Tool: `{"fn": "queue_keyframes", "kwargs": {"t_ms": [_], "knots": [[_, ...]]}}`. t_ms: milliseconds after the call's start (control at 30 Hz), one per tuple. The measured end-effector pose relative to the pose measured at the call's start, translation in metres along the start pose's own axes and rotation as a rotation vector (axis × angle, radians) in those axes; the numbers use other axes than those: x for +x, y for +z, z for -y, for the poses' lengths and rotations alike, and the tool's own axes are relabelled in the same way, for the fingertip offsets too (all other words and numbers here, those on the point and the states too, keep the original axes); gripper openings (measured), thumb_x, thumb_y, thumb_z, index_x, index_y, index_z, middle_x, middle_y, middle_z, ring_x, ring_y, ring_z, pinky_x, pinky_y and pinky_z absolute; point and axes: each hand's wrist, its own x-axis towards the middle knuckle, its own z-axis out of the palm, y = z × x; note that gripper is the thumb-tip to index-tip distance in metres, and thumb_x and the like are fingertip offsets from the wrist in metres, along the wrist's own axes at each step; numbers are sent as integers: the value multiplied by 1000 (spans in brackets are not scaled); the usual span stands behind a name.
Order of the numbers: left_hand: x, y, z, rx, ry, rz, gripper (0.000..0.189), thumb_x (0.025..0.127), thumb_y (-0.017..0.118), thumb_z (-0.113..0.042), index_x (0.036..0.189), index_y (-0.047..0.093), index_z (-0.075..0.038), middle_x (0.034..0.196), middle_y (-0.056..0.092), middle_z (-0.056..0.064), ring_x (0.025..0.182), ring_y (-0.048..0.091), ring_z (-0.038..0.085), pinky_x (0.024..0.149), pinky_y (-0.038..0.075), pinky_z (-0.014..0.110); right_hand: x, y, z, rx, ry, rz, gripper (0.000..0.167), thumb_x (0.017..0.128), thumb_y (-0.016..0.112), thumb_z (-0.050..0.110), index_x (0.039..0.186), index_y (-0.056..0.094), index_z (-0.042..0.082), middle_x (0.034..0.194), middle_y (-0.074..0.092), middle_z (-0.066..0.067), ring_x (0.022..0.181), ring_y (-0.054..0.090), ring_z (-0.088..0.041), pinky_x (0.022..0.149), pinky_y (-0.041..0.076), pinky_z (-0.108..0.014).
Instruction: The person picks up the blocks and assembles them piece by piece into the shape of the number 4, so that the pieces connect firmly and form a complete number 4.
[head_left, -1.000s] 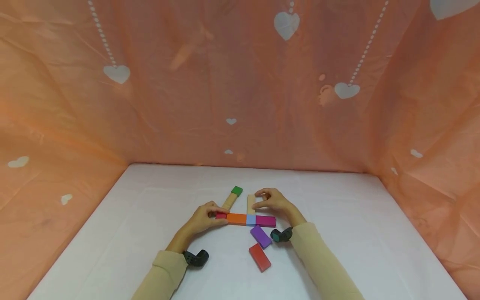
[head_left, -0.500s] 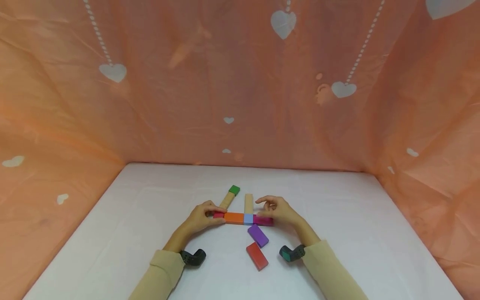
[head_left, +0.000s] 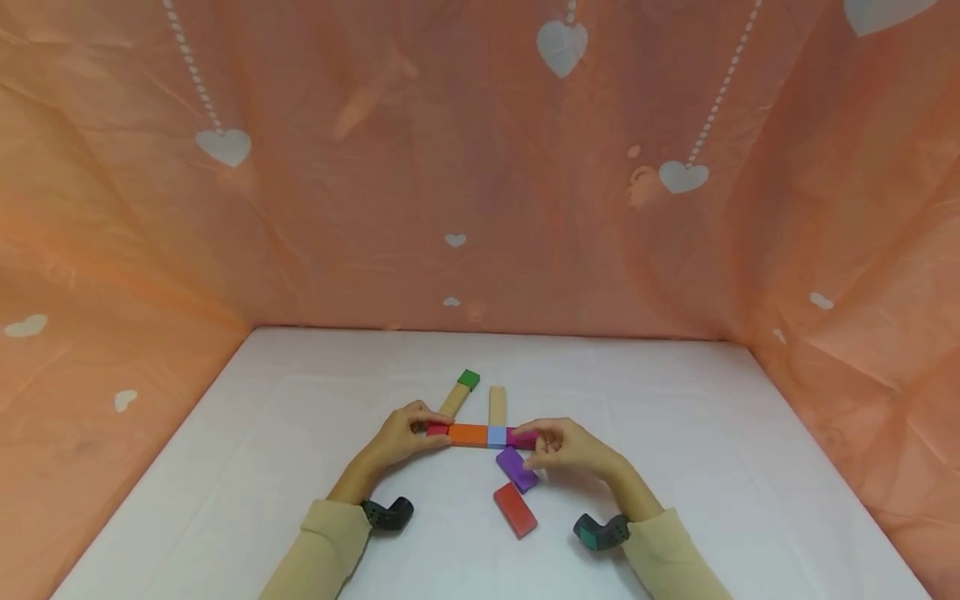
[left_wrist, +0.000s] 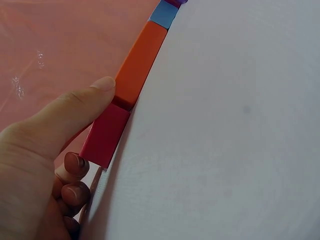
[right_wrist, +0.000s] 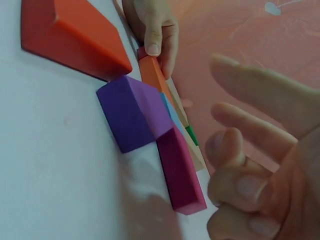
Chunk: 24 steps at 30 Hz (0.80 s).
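A straight row of wooden blocks lies on the white table: a crimson one (left_wrist: 106,135), an orange one (head_left: 468,435), a light blue one (head_left: 497,437) and a magenta one (right_wrist: 180,172). At the row's left end, my left hand (head_left: 399,435) pinches the crimson block, thumb along the near side and fingers behind, tips reaching the orange block. Over the magenta block and a purple block (right_wrist: 127,117) hovers my right hand (head_left: 572,446), its fingers loosely bent with nothing between them. The purple block lies slanted, one corner close to the row.
Nearer the body lies a red block (head_left: 515,510), also slanted. Behind the row, two plain wood strips point away: a tilted left one (head_left: 454,401) with a green block (head_left: 468,379) at its far end, and a straight one (head_left: 497,406) behind the light blue block.
My right hand has let go of the straight plain strip, drawn back toward the body and come over the magenta and purple blocks. My left hand keeps its place on the crimson block.
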Motion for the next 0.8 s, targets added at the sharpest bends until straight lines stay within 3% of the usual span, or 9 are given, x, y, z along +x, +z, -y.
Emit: {"fn": "queue_keyframes", "kwargs": {"t_ms": [300, 467, 800], "knots": [[4, 0, -1, 2, 16, 2, 30, 77, 81, -22, 104, 76, -12, 80, 54, 3, 74, 40, 7, 66, 33, 19, -5, -4, -7, -4, -9, 118, 52, 80, 74, 4, 127, 56, -8, 65, 46, 5, 58, 43, 2, 58, 38, -15], [3, 0, -2, 0, 0, 15, 30, 78, 80, -22, 105, 76, -13, 82, 54, 1, 76, 41, 8, 67, 34, 19, -6, -4, -10, -26, 16, 128, 52, 79, 74, 5, 127, 57, -6, 64, 48, -2, 59, 44, 1, 58, 37, -15], [0, -1, 0, -7, 10, 2, 30, 78, 80, -23, 105, 76, -12, 82, 56, 3, 75, 41, 7, 66, 34, 18, -4, 1, -8, -79, 22, 147, 52, 80, 70, 4, 128, 56, -5, 63, 43, 8, 58, 41, 3, 58, 35, -14]]}}
